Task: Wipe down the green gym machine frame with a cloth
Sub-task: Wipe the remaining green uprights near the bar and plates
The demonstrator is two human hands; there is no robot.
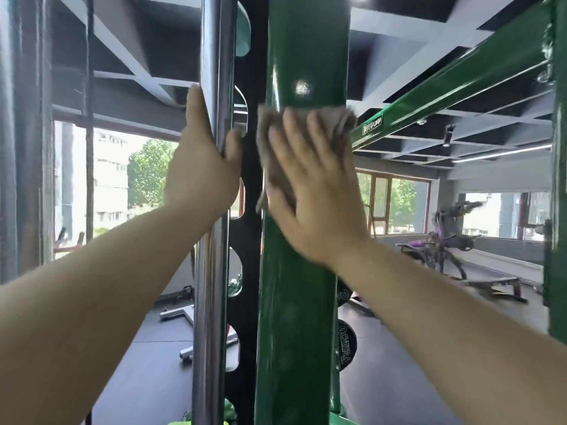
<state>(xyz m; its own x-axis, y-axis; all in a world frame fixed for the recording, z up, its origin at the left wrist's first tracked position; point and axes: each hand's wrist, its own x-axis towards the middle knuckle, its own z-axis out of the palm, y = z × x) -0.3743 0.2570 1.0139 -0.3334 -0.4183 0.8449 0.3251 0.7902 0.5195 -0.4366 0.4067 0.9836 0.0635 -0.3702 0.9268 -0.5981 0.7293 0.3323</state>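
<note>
- My right hand (pixel 313 191) presses the soft, limp cloth (pixel 276 154) flat, fingers spread, against the rigid green upright (pixel 300 286).
- My left hand (pixel 202 157) grips the slick-looking chrome pole (pixel 211 302) beside it.

1. The upright post (pixel 303 271) stands at centre, with the steel pole (pixel 211 271) just left of it.
2. The cloth (pixel 273 154) lies flat on the post, under the right hand (pixel 319 191).
3. The left hand (pixel 202 167) wraps the pole.
4. A crossbeam (pixel 454 84) runs off right from the post.
</note>
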